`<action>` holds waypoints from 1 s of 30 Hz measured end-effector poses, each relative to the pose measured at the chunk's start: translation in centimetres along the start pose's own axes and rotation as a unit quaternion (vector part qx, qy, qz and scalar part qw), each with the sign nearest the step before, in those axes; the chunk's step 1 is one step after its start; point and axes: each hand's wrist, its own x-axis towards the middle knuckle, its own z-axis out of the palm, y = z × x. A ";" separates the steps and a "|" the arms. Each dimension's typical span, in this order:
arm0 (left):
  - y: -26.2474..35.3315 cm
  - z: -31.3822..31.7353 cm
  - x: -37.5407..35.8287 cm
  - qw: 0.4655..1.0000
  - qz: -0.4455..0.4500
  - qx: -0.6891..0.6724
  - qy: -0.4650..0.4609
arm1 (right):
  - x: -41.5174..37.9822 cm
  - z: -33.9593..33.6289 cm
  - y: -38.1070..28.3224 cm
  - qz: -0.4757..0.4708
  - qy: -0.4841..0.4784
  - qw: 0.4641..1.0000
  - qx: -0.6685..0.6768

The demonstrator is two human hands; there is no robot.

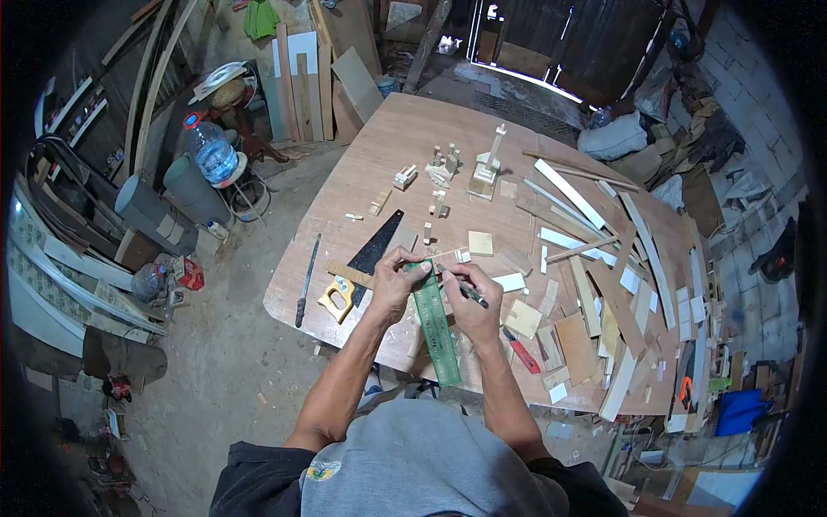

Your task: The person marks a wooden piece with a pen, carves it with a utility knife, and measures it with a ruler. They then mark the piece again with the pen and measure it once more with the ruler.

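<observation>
My left hand (393,286) is closed on the upper end of a green ruler (438,338), which slants down toward my body over the table's near edge. A dark pen (474,296) sits in the closed fingers of my right hand (476,319), its tip side by the ruler's top end. Just beyond both hands lies a thin wooden strip with a small pale block (463,256) at its end. Left of my left hand is a handsaw with a yellow handle (336,298) and black blade (377,243). A red utility knife (522,351) lies right of my right wrist.
The wooden table (345,202) holds a small wooden tower model (487,168) and several little wood pieces toward the back. Wood strips and offcuts (594,302) crowd its right side. A thin file-like tool (307,280) lies at the left edge. A water bottle (211,153) stands beyond, left.
</observation>
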 end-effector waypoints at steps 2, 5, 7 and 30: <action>0.1 -0.1 -0.1 1.000 0.004 0.014 0.001 | 0.1 0.1 0.2 -0.040 -0.007 0.998 -0.052; 1.0 0.2 -0.5 1.000 0.001 0.023 0.003 | 0.0 0.3 0.4 -0.025 -0.008 0.998 -0.053; 1.1 0.2 -0.7 1.000 -0.006 0.017 0.005 | 0.0 0.5 0.3 -0.025 -0.009 0.998 -0.052; 0.3 0.5 -1.0 1.000 0.003 -0.012 -0.004 | 0.1 -0.4 -0.9 -0.165 -0.044 0.976 -0.136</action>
